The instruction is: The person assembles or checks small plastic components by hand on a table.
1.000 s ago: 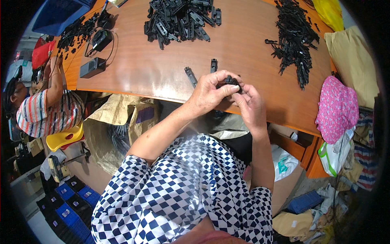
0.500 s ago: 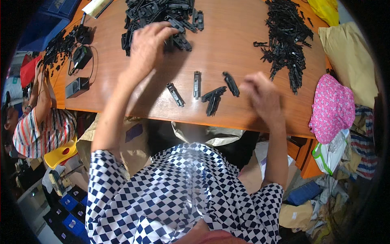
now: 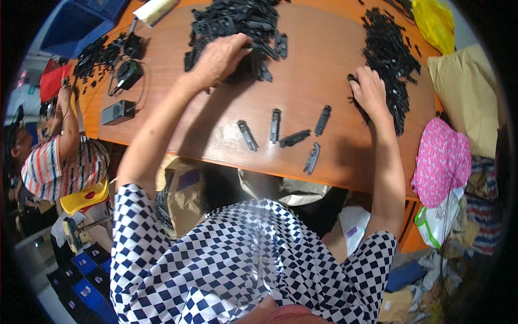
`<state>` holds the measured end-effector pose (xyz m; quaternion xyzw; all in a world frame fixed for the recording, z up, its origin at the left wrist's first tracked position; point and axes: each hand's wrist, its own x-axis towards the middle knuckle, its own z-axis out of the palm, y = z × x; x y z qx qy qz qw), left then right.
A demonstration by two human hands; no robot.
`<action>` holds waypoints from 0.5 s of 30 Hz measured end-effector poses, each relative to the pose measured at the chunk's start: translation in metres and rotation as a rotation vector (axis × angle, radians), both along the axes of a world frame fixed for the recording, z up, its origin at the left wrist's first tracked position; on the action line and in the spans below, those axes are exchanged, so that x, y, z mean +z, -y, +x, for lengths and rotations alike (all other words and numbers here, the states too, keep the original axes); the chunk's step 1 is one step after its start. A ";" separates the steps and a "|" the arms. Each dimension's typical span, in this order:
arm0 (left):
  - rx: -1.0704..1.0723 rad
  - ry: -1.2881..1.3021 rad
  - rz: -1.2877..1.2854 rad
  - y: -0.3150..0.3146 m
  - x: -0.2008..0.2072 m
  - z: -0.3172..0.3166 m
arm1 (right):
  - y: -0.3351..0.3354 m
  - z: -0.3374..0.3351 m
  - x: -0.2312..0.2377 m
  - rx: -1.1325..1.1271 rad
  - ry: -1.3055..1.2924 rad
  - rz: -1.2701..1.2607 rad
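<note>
My left hand (image 3: 222,58) is at the near edge of a large heap of chunky black plastic parts (image 3: 232,20), its fingers closed around a black part mostly hidden beneath them. Over at the right, my right hand (image 3: 370,90) rests against a heap of thinner black plastic pieces (image 3: 389,51); thumb and fingers pinch a small dark piece at its left edge. Between the hands, several black plastic parts lie apart on the wooden table (image 3: 216,140): one tilted (image 3: 247,135), one upright in view (image 3: 275,126), one slanting (image 3: 295,138), one farther right (image 3: 322,120) and one nearest me (image 3: 311,159).
Black power adapters (image 3: 118,112) with cables and small black bits lie at the left. A pink patterned cloth item (image 3: 442,162) hangs by the right edge, near a tan sack (image 3: 469,102) and yellow bag (image 3: 433,27). Another person in a striped shirt (image 3: 65,167) sits at left.
My right hand has moved up and right to the thin-piece heap. Two overlapping parts on the table now lie apart. My left hand stays at its heap. The whole view has shifted slightly.
</note>
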<state>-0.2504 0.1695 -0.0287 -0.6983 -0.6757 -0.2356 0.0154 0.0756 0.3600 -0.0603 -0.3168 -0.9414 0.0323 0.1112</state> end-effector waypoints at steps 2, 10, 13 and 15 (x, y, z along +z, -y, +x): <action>0.128 0.410 -0.010 0.002 -0.006 0.015 | 0.003 0.001 -0.009 -0.072 -0.213 -0.145; 0.018 1.909 0.039 0.028 -0.017 0.089 | 0.124 -0.050 0.039 -0.052 -0.953 -1.153; 0.018 1.877 0.041 0.040 -0.011 0.105 | 0.160 -0.057 0.051 0.026 -0.792 -1.163; 0.000 1.858 0.038 0.046 -0.010 0.112 | 0.174 -0.062 0.052 0.038 -0.776 -1.098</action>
